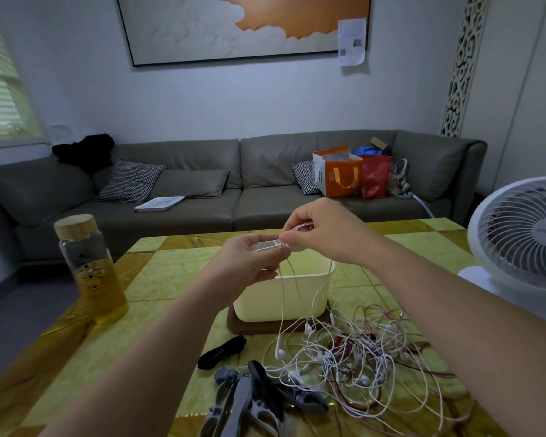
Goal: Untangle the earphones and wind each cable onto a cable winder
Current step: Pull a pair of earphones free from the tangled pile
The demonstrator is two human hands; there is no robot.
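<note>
Cable (pixel 282 298) from winder (pixel 264 246) across tub (pixel 256 299) wall

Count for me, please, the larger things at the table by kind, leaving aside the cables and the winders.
Bottle: 1
White container: 1
Brown tray under the container: 1
Fan: 1
Total: 4

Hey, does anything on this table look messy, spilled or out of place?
Only the earphone cables: white and reddish wires lie knotted in a heap beside the white tub. Nothing looks spilled; the capped bottle stands upright.
</note>
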